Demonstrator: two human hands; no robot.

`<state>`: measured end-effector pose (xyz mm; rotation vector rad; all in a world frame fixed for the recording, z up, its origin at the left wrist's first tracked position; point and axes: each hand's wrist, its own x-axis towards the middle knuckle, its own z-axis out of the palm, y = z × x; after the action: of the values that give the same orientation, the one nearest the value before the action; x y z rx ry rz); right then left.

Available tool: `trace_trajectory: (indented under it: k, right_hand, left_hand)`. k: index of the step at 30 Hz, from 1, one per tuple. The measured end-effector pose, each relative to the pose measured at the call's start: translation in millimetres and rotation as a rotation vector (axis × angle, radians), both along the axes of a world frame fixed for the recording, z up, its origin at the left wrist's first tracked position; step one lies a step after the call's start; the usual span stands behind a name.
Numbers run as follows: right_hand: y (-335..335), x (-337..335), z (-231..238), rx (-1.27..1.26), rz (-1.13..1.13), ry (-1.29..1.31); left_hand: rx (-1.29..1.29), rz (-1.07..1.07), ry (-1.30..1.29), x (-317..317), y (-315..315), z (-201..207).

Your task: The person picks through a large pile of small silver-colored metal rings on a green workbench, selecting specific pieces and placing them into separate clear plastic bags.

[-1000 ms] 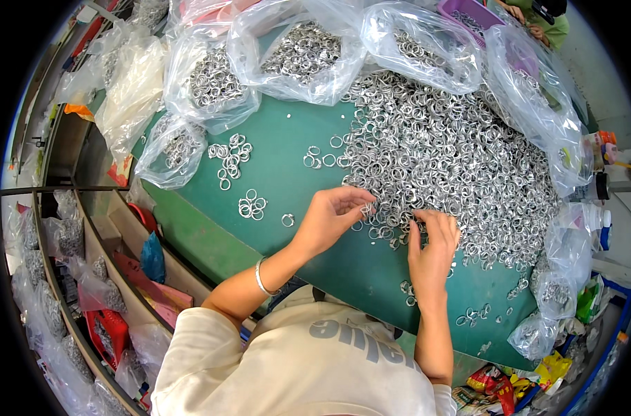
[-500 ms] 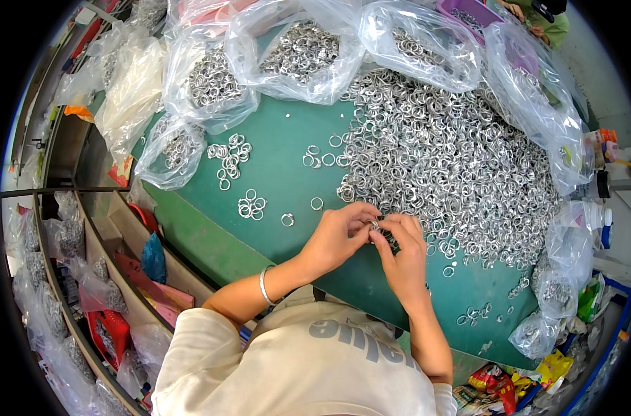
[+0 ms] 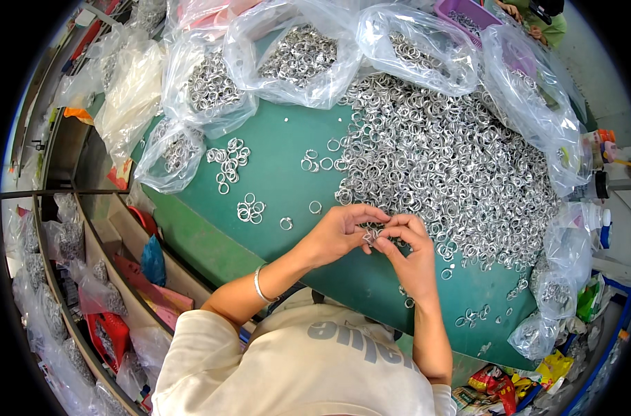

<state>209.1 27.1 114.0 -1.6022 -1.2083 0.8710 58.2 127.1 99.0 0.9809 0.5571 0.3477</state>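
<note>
Both my hands meet over the near edge of a large heap of silver-coloured rings (image 3: 454, 166). My left hand (image 3: 335, 234) is closed, with thumb and fingertips pinching a silver ring (image 3: 372, 234). From the other side my right hand (image 3: 411, 255) holds the same spot between thumb and bent forefinger. The fingers partly cover what they grip, so I cannot tell whether more than one ring is there. A few loose rings (image 3: 408, 303) lie beside my right wrist. To the left of my hands are a single ring (image 3: 286, 223) and a small cluster of rings (image 3: 250, 208).
Clear plastic bags of rings (image 3: 298, 54) line the far side of the green table (image 3: 274, 139). A purple basket (image 3: 461, 15) stands at the back, near another person's hand (image 3: 536, 32). Compartmented shelving (image 3: 183, 277) is at left; colourful packets (image 3: 492, 381) lie at lower right.
My right hand has shifted slightly right and down, its fingers turning around the ring. Loose rings beside my right wrist have come into sight. The left hand stays almost in place.
</note>
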Motion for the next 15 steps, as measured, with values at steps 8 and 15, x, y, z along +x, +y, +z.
trace_trajectory:
  k: [8, 15]
  right_hand:
    - [0, 4, -5, 0.037, -0.363, -0.065]
    - [18, 27, 2, 0.107, -0.427, 0.11]
  left_hand:
    - [0.992, 0.123, 0.476, 4, 6, 12]
    - [1.458, 0.18, 0.485, 48, 47, 11]
